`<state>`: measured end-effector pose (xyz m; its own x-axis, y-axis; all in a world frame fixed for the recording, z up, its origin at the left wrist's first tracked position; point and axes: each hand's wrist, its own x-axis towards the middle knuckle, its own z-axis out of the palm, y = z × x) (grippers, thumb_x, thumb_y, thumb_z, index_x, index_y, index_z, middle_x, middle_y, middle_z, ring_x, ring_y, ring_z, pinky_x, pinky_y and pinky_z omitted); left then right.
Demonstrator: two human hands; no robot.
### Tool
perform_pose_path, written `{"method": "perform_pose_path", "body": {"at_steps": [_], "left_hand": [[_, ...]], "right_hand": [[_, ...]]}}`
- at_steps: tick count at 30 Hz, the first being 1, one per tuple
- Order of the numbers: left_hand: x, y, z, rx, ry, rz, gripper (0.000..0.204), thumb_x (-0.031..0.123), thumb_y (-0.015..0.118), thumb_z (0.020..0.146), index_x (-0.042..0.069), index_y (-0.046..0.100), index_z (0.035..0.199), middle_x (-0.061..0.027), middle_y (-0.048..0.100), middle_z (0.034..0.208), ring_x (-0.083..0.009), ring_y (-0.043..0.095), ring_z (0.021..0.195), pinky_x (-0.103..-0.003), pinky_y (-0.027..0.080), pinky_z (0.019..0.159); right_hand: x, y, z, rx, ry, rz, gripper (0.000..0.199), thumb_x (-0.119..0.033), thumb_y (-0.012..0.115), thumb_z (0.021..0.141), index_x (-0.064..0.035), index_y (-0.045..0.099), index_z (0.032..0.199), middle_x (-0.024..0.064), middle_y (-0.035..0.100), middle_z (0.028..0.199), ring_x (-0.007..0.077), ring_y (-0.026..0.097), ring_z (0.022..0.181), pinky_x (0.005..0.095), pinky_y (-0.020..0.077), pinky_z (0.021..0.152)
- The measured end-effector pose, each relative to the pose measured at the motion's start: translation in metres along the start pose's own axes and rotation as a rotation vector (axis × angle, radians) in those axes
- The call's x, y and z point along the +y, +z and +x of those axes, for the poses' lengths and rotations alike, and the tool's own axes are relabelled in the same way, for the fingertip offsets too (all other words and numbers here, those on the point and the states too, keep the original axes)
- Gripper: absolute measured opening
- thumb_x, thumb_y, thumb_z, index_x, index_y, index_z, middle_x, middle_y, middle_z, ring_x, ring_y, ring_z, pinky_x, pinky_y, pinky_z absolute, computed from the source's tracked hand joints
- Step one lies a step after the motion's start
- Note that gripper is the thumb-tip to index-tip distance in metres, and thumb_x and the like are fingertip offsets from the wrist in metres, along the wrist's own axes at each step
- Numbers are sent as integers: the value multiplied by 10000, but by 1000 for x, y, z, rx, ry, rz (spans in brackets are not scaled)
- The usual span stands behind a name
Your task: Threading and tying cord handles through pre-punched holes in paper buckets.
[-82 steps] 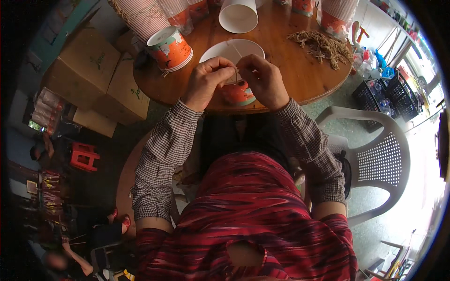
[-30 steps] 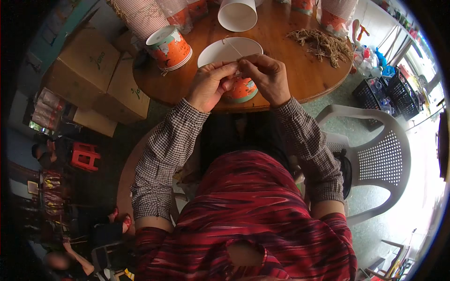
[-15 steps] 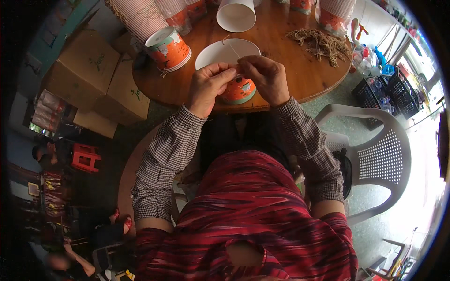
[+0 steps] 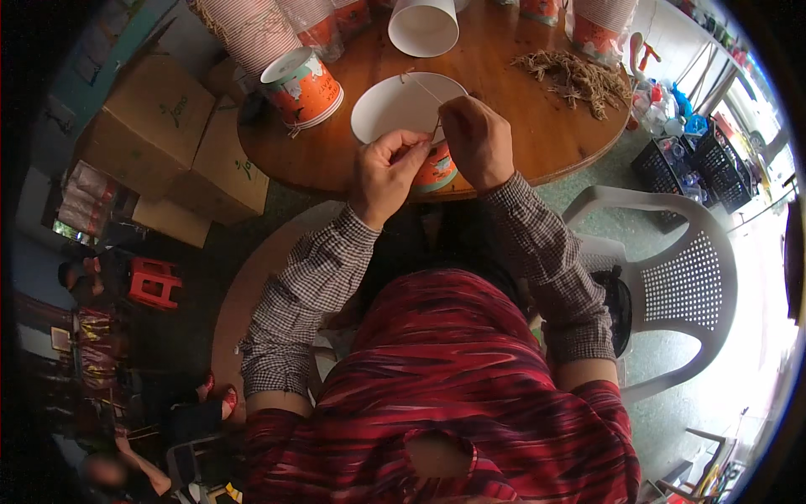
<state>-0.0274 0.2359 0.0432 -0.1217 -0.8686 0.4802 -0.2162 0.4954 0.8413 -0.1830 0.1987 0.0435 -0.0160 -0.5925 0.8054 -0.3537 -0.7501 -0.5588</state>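
An orange and green paper bucket (image 4: 395, 109) with a white inside stands at the table's near edge, its open mouth facing up. A thin string (image 4: 424, 86) runs from the bucket's far rim toward my hands. At the near rim, my left hand (image 4: 388, 172) pinches the string between thumb and fingertips. My right hand (image 4: 478, 143), just to its right and a little higher, is closed with its fingers bent round the string. Whether the string is knotted between the fingertips is too small to tell.
Another white bucket (image 4: 423, 27) lies tipped over beyond. Stacked orange buckets (image 4: 304, 94) stand at the left, and a pile of tan strings (image 4: 575, 80) lies on the right. A grey plastic chair (image 4: 684, 277) is at my right; cardboard boxes (image 4: 159, 118) stand left of the wooden table (image 4: 495, 101).
My right hand has turned and bent inward at the wrist, fingertips curling down. My left hand has shifted slightly right and nearer to me. The bucket has barely moved.
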Motion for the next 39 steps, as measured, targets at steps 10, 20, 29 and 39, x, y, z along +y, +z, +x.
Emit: {"method": "perform_pose_path", "body": {"at_steps": [10,20,29,39], "left_hand": [[-6,-28,13,134,-24,-136,193,110,612,869,-16,646,1012,0,645,921,-25,538,673,-182,432,591],[7,-17,31,14,163,373,235,183,697,784,26,650,952,-111,677,851,-180,640,661,-288,500,608],[6,-26,38,-66,142,157,131,68,636,801,-2,640,912,-86,677,804,-146,644,699,-273,512,651],[4,-31,41,-83,144,201,115,106,652,792,3,642,841,-76,662,726,-137,623,652,-280,486,614]], "right_hand": [[-7,1,-1,-133,266,185,126,-83,575,864,17,624,924,87,662,772,129,648,711,246,513,646],[-17,2,5,-149,160,111,124,-100,562,862,-2,629,898,152,658,825,250,664,736,311,517,645],[-24,-7,18,-230,34,83,159,-78,553,857,-22,603,997,147,655,849,246,663,756,318,525,658],[-23,-4,17,-230,-232,-135,234,-7,591,815,-46,579,1045,128,626,855,268,637,809,333,512,695]]}}
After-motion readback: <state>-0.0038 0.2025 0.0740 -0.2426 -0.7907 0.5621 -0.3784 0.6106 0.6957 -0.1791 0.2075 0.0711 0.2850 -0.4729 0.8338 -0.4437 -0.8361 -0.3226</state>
